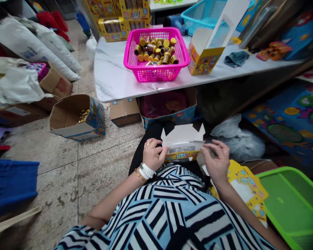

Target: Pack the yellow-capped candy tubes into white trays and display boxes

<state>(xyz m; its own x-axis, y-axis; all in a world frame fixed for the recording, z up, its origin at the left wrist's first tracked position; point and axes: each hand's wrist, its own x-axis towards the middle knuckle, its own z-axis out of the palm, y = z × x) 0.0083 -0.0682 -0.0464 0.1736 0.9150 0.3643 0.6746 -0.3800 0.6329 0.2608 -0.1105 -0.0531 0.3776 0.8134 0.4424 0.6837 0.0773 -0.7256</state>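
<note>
A small yellow cardboard box (182, 154) with printed sides is over my lap, its white inner flaps (184, 133) standing up. My left hand (153, 154) grips its left end, the thumb on the front panel and the fingers curled behind. At the right end, my right hand (216, 159) has its thumb and bent fingertips closed at the box's corner. Beside my right forearm lie flat yellow printed cartons (247, 184). On the table ahead, a pink basket (158, 74) holds many small yellow-and-brown tubs (156, 50).
An open yellow box (206, 60) stands right of the basket on the white table (112, 76). Packed boxes (112, 29) are stacked behind. A cardboard carton (67, 114) and blue crate (13, 184) are on the floor at left; a green basket (289, 201) is at right.
</note>
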